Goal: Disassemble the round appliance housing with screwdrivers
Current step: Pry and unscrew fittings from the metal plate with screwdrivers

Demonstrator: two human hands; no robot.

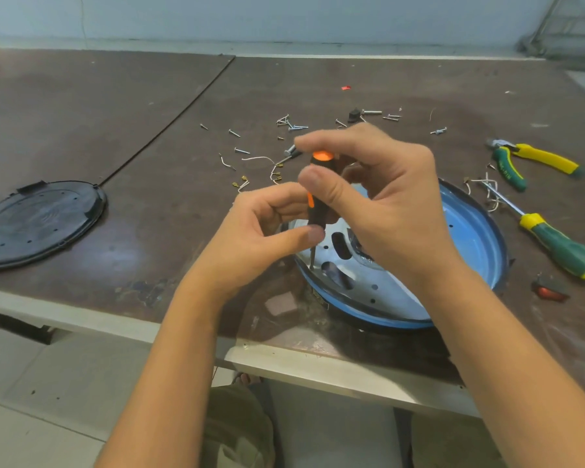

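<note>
Screwdriver and grip. Slim black-handled screwdriver with orange cap and orange stripe (pixel 318 197) stands nearly upright, long axis vertical. Its thin steel shaft drops to the left inner edge of the housing. The tip is probably seated on a screw there, though the head itself is too small to make out.

Hands. The right hand (pixel 385 211) is at the top, thumb pressed on the upper handle and index finger arched over the orange cap. The left hand (pixel 264 231) is lower, thumb and curled fingers pinching the handle's foot just above the shaft. Both hands are closed on the same tool. The left is nearer the tip and the work.

Housing. The round appliance housing, a blue-walled shell with a shiny perforated metal plate inside (pixel 480 238), lies flat near the front edge of the worn brown laminate table (pixel 132 146). It sits directly below the grip and spreads to its right (much of it hidden behind the right wrist). The plate is smooth and reflective, with oval slots and small round holes.

Surroundings.
- A black round plastic cover with ribs and screw holes (pixel 38 224) lies well apart on the left.
- Loose silver screws (pixel 291 125) and white wire offcuts are scattered beyond the hands.
- Yellow-and-green pliers (pixel 534 160), a larger green-and-yellow screwdriver (pixel 561 248) and a red rocker switch (pixel 549 291) lie at right.
</note>
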